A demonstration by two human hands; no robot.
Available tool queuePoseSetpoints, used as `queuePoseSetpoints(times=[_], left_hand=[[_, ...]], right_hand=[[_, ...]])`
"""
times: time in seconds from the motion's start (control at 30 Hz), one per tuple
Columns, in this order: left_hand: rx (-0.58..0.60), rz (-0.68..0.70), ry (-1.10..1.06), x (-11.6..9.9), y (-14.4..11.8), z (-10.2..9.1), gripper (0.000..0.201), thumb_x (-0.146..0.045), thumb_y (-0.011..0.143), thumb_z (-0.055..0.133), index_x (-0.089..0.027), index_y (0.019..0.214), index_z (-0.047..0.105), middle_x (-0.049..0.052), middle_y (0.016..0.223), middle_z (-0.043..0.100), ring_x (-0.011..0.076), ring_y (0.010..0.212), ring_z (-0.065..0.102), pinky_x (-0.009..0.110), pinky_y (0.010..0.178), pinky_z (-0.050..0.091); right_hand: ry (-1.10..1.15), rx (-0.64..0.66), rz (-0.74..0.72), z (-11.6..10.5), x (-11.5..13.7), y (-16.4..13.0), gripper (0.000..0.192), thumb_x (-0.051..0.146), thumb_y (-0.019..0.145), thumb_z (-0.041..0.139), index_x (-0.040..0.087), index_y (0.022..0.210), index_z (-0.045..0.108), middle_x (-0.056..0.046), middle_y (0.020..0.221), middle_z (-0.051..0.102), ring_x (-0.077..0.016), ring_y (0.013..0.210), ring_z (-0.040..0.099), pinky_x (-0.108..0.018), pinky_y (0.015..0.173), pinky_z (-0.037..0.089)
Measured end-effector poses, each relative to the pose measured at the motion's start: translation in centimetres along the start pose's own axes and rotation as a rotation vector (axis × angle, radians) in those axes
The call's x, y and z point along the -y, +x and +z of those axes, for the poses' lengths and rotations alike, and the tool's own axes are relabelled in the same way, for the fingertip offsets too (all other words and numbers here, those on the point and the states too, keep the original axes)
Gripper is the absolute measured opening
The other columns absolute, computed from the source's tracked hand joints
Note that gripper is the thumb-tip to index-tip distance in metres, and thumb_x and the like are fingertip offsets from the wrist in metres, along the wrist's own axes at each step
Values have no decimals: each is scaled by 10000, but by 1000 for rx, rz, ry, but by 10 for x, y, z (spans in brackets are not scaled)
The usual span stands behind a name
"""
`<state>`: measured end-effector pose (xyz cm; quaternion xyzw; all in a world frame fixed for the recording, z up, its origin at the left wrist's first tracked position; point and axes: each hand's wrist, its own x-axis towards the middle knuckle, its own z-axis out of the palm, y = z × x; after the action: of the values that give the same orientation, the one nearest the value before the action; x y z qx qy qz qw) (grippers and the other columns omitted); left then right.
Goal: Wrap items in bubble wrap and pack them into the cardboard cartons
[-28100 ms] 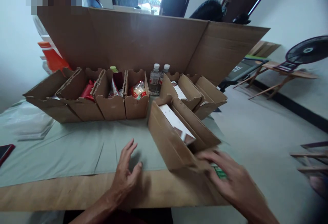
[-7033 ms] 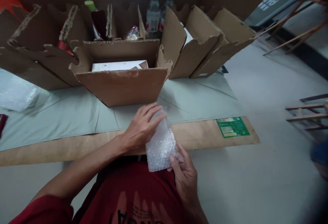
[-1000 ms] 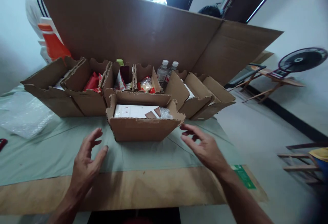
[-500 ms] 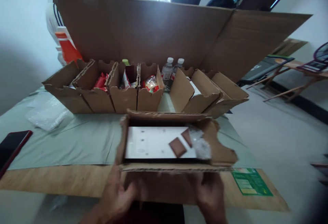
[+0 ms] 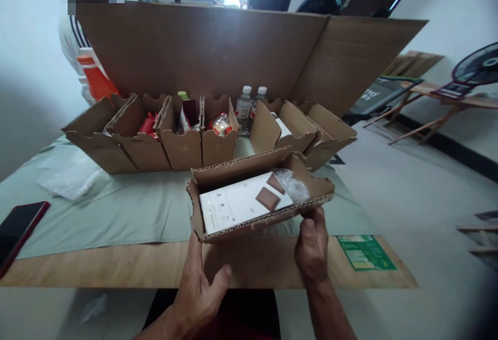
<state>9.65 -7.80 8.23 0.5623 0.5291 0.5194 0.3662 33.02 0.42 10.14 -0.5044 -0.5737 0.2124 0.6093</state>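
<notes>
A tall cardboard sheet (image 5: pixel 218 50) is seen standing upright along the far edge of the table (image 5: pixel 97 215), which is covered by a pale green cloth. In front of the sheet a row of open cardboard bins (image 5: pixel 155 132) is ranged, with red packets, a wrapped snack and two water bottles (image 5: pixel 249 109) among them. A person in a striped sleeve (image 5: pixel 72 37) is partly hidden behind the sheet at far left. A cardboard tray (image 5: pixel 257 195) is held tilted above the near table edge, raised on its right; in it a white flat box (image 5: pixel 241 205) is laid, with a wad of bubble wrap (image 5: pixel 293 187) tucked at the right end. The right hand (image 5: pixel 311 244) is closed on the tray's near right rim, thumb up against the wall. The left hand (image 5: pixel 200 288) is spread open beneath the near left corner; whether it bears weight cannot be told. The tray is judged light yet only moderately stiff, its torn corrugated walls liable to buckle, so support under the base at both ends is advised. A phone (image 5: pixel 19 228) lies at the left edge
</notes>
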Motion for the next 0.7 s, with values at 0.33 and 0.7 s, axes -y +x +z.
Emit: queuePoseSetpoints(times=[0.33,0.7], left_hand=[[7,44,167,23,9,2,792,-275,952,605,-234,1637,208,169,1651,365,360,1525,380,569,1240,362],[108,175,334,47,126,12,703,-250,893,606,-249,1556,371,158,1530,497,326,1401,520,552,1143,466]], right_hand=[[32,-49,84,5,-28,-16,463,474,1027,475,225,1411,543,-116,1395,619,-281,1320,561,-437,1117,411],[-332,-54,267,-69,-32,-84,505,498,895,683,225,1319,674,-118,1285,725,-299,1097,714,-405,922,576]])
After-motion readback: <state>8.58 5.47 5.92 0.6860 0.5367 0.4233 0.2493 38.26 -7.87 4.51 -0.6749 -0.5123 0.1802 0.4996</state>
